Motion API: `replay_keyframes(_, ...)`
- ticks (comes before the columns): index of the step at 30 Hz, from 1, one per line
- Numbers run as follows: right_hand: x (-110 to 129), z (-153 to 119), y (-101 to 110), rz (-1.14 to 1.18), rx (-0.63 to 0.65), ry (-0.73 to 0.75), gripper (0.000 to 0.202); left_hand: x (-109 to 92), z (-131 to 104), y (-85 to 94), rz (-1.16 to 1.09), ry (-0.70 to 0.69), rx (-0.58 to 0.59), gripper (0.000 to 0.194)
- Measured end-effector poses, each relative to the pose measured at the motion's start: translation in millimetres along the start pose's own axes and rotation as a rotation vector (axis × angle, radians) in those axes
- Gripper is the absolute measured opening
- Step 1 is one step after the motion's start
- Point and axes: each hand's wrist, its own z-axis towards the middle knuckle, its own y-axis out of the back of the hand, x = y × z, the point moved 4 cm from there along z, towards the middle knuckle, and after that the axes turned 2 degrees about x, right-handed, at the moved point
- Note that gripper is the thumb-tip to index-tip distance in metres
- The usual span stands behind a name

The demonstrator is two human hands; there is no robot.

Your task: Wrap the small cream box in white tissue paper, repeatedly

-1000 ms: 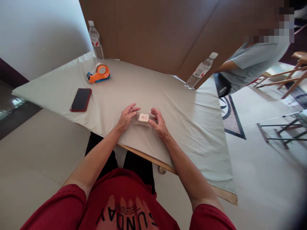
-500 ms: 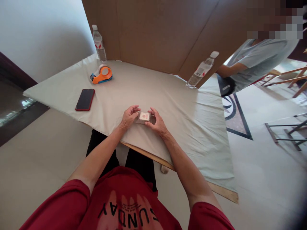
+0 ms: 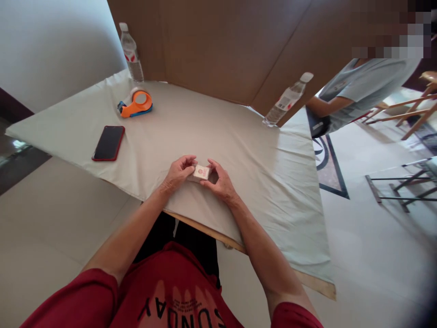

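A small clear box with a white label and a reddish print (image 3: 201,172) is near the table's front edge, between my two hands. My left hand (image 3: 180,172) grips its left end, thumb and fingers around it. My right hand (image 3: 219,180) has its thumb on the near side and its fingers on the far side of the right end. The fingers partly cover both ends of the box.
A red-edged phone (image 3: 108,143) lies at the left, with an orange tape dispenser (image 3: 138,104) behind it. Water bottles stand at the back left (image 3: 131,54) and back right (image 3: 287,100), against a cardboard panel (image 3: 218,50). A person's arm (image 3: 329,105) shows beyond the panel.
The view has shifted, so the phone, dispenser and left bottle appear further left. Both hands and the box appear slightly lower and further left. The hands keep their hold.
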Motion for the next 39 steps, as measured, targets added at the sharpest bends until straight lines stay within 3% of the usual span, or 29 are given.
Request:
replay_keyframes(15,14.9,-14.5,5.2,-0.083,0.035,0.039,0.085,-6.2,-7.3,-4.1,-0.039,0.076,-0.034,0.040)
replay_keyframes(18,17.0,-15.8,13.4,0.003,-0.008,-0.007,0.074,-6.8,-7.7,-2.5,-0.020,0.075,-0.069,0.039)
replay_keyframes(22,26.5,-10.3,25.8,0.022,-0.069,-0.028,0.044,-5.2,-6.7,-1.5,-0.011,0.075,-0.084,0.038)
replay_keyframes(26,43.6,2.6,32.7,-0.106,-0.027,0.069,0.024,-3.7,-6.5,-3.4,0.007,0.062,-0.044,0.040)
replay_keyframes(33,53.8,19.6,25.6,-0.482,0.068,0.188,0.017,-6.6,-9.1,-9.4,0.132,0.002,0.044,0.051)
replay_keyframes(39,57.9,18.2,10.1,-0.674,-0.036,0.312,0.017,-4.9,-9.1,-15.2,0.240,-0.056,0.062,0.052)
